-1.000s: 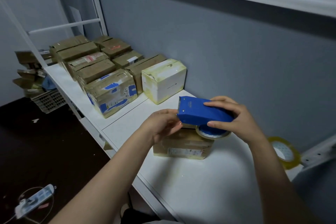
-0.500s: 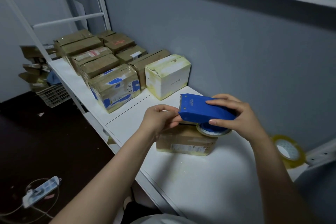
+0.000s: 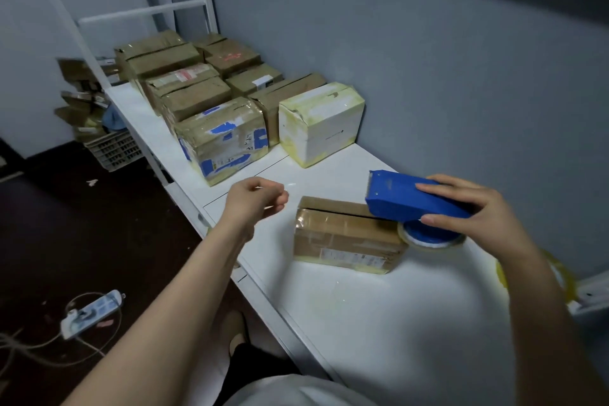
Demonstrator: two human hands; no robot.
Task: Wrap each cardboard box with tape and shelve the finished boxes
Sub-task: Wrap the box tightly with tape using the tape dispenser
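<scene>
While the blue tape dispenser point(image 3: 408, 199) is gripped by the right hand point(image 3: 478, 212) over the cardboard box point(image 3: 342, 237), the left hand point(image 3: 255, 199) is held curled; whether tape is pinched cannot be told.

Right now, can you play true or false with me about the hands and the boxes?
1. The right hand holds the blue dispenser. True.
2. The left hand rests flat on the box. False: it is off to the box's left with its fingers curled, not touching the box.
3. The box lies on the floor. False: it lies on the white table.
4. A white box stands at the near end of the brown boxes by the wall. True.
</scene>
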